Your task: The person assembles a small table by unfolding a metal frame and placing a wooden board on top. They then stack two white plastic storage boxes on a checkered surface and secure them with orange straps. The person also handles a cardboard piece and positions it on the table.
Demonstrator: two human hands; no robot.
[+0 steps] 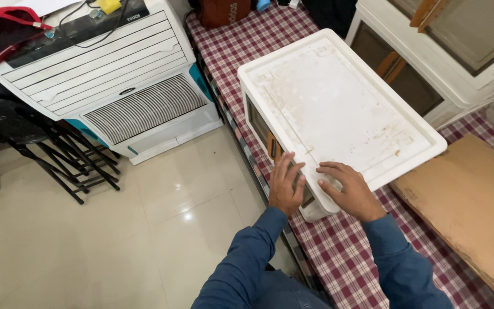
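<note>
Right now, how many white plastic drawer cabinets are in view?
2. One cabinet lies on the checked cloth under the left hand and the right hand; the second cabinet stands at upper right, partly cut off.

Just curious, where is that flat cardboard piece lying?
The cardboard piece lies at lower right on the checked cloth, beside the white plastic unit.

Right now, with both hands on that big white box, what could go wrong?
The white plastic cabinet sits close to the edge of the checked cloth, and its near corner looks right at the edge, so a push could tip it toward the tiled floor. The left hand presses its front face, where fingers might get pinched if a drawer shifts. The right hand rests flat on the smooth lid near that corner and may slip.
</note>
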